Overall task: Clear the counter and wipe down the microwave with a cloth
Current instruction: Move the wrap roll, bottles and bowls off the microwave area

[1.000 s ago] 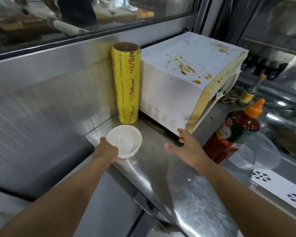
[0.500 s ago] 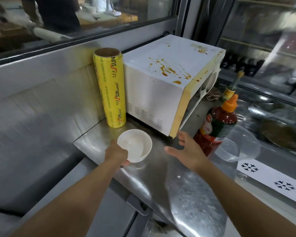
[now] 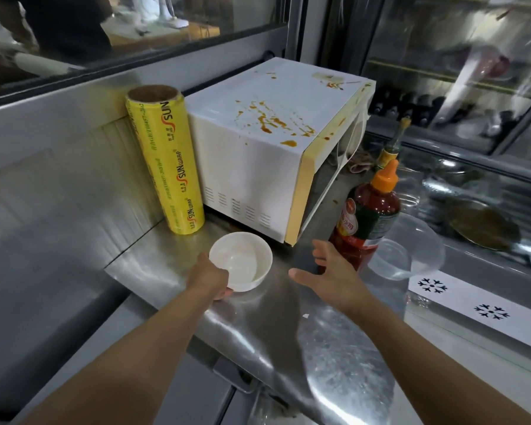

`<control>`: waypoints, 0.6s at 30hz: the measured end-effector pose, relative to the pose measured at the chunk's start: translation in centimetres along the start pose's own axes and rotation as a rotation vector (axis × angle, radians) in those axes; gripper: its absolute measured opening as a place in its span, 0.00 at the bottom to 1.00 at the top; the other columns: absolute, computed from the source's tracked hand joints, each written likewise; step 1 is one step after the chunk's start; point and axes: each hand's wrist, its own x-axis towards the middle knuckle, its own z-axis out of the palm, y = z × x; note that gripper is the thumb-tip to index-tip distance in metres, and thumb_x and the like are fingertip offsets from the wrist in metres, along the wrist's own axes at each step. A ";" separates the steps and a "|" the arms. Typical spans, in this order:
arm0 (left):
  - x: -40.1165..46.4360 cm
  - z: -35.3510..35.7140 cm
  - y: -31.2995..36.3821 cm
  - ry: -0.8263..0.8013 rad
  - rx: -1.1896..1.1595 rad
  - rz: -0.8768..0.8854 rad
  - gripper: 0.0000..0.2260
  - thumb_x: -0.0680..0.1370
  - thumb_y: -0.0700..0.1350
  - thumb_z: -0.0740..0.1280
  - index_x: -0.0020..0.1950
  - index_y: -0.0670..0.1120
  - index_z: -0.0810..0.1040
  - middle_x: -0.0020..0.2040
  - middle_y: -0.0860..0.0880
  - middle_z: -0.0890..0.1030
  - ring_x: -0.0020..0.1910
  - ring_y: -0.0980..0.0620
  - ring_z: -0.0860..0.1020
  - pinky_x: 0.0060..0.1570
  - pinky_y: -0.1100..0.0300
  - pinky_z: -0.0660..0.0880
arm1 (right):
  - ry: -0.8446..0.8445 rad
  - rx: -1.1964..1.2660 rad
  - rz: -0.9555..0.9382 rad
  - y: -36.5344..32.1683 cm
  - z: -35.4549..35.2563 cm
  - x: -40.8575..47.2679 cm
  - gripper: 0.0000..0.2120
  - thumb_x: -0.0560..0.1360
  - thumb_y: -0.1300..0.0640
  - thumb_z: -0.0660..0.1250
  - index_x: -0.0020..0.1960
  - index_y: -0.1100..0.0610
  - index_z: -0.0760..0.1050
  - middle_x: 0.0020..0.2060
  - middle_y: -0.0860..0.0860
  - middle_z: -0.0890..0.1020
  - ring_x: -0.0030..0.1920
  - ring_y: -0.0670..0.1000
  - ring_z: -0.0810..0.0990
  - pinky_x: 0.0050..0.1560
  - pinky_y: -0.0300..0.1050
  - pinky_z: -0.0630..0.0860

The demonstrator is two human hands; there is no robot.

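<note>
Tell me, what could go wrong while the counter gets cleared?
The left hand grips the white bowl by its rim near the counter edge, so it might slip and fall. The open right hand is close to the tall sauce bottle, which could tip onto the clear plastic bowl.
</note>
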 end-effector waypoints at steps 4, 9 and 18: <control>-1.3 -1.0 0.7 -0.013 0.159 0.057 0.28 0.75 0.46 0.68 0.70 0.41 0.61 0.64 0.39 0.72 0.56 0.37 0.76 0.41 0.51 0.78 | 0.001 -0.002 -0.003 -0.5 -0.3 -0.7 0.40 0.68 0.46 0.74 0.74 0.50 0.58 0.70 0.50 0.68 0.67 0.50 0.69 0.57 0.40 0.68; -3.8 -2.0 1.9 0.045 0.192 0.177 0.36 0.72 0.51 0.71 0.73 0.40 0.57 0.68 0.38 0.67 0.65 0.38 0.69 0.60 0.47 0.72 | 0.046 0.021 -0.023 -1.4 -1.4 -2.6 0.39 0.67 0.46 0.75 0.72 0.51 0.61 0.65 0.50 0.71 0.63 0.50 0.72 0.55 0.40 0.70; -9.0 1.0 7.6 -0.079 0.139 0.527 0.39 0.67 0.51 0.76 0.73 0.45 0.61 0.70 0.45 0.67 0.69 0.45 0.66 0.67 0.54 0.64 | 0.340 0.016 -0.164 -3.3 -6.9 -5.1 0.24 0.66 0.51 0.76 0.59 0.49 0.71 0.44 0.42 0.75 0.47 0.45 0.76 0.40 0.32 0.68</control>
